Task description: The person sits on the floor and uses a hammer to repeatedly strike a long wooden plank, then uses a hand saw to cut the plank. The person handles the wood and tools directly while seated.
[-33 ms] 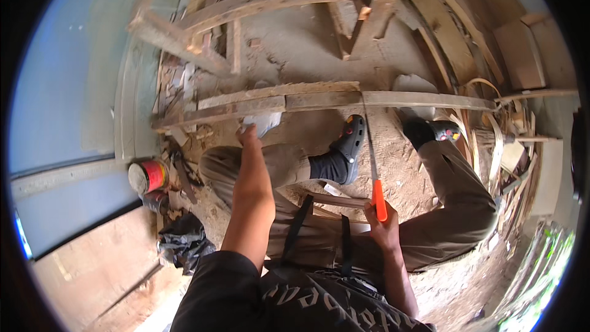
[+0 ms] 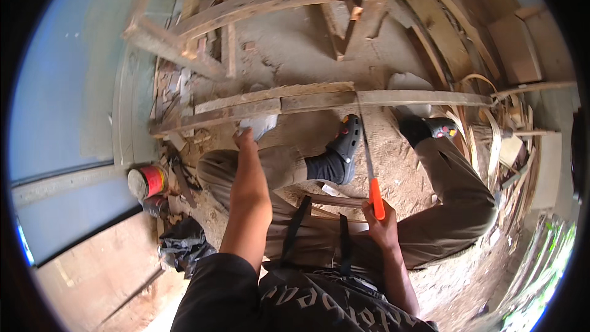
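My left hand (image 2: pixel 247 138) flat, pinning long plank (image 2: pixel 258 106) across floor ahead. Right hand (image 2: pixel 380 224) clenched round orange saw (image 2: pixel 370 175) handle, blade at plank. Plank stiff, rough, weighty: brace near cut.

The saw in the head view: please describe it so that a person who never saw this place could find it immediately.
Find the long wooden plank that lies across the sandy ground in front of the person's knees. The saw runs from the right hand up to this plank, its thin grey blade meeting the wood. Its bright orange handle sets it apart from the brown wood all around.
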Demonstrator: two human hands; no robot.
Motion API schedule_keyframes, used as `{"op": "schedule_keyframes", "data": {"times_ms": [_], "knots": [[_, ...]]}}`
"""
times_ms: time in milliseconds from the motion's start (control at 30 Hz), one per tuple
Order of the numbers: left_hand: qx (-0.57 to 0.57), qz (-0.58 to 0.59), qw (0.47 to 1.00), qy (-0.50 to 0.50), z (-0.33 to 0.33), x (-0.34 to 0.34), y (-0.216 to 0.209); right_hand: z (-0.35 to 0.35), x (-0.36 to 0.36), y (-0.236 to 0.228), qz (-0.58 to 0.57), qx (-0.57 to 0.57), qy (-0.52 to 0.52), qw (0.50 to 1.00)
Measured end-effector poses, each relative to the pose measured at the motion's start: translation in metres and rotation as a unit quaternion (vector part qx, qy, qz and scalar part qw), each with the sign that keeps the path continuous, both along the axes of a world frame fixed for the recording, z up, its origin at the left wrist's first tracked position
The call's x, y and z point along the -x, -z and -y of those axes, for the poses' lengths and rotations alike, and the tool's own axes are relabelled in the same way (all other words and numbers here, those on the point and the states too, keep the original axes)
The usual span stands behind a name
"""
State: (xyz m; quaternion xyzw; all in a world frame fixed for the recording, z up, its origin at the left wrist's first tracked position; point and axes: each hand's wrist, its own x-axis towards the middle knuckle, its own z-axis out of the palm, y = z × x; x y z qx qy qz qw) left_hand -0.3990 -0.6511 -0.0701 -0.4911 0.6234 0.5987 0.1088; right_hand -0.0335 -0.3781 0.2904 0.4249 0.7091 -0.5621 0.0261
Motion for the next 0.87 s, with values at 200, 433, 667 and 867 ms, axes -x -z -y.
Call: {"op": "schedule_keyframes", "data": {"times_ms": [200, 433, 667, 867], "knots": [[0.330, -0.103, 0.904, 0.251, -0.045, -0.009, -0.050, -0.012, -0.006, 0.002, -0.024, 0.047, 0.043, 0.998], [0.399, -0.420, 0.565, 0.587, -0.209, -0.049, -0.174, -0.011, -0.014, 0.015, -0.049, 0.028, 0.018, 0.998], [0.435, -0.154, 0.466, 0.755, -0.245, 0.036, -0.131, -0.017, 0.006, 0.001, -0.086, 0.007, 0.047, 0.995], [0.427, -0.116, 0.460, 0.770, -0.271, -0.005, -0.162, -0.022, -0.015, 0.000, -0.110, -0.038, 0.020, 0.993]]}}
